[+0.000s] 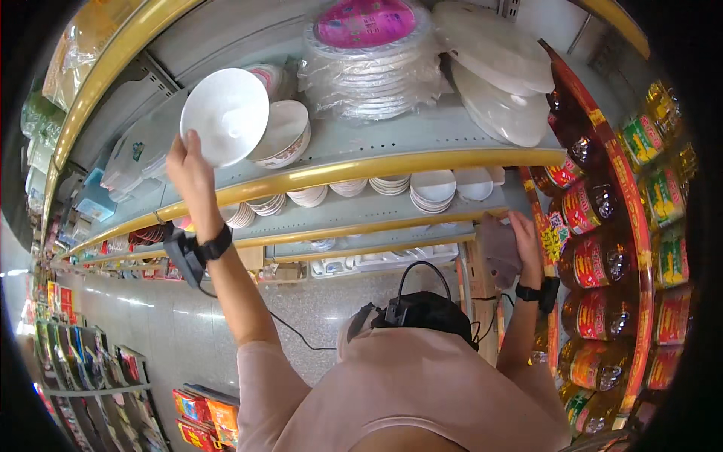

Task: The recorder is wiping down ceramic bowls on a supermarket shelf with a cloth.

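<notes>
My left hand point(190, 167) grips a white bowl point(226, 113) by its rim, thumb on the inside, and holds it tilted above the upper shelf's front edge. Right behind it stands a patterned bowl point(285, 135) on the shelf, touching or nearly touching the held one in view. My right hand point(525, 239) is closed on a grey-brown cloth point(498, 248) that hangs down beside the shelf's right end. The bowl's underside is hidden, and so are some of the right fingers behind the cloth.
Plastic-wrapped stacked plates point(369, 75) and oval platters point(497, 83) fill the upper shelf point(354, 139). Below, stacked bowls point(432, 188) line a lower shelf behind a yellow edge. Oil bottles point(591, 256) stand close on my right. Packets point(199, 414) lie at the lower left.
</notes>
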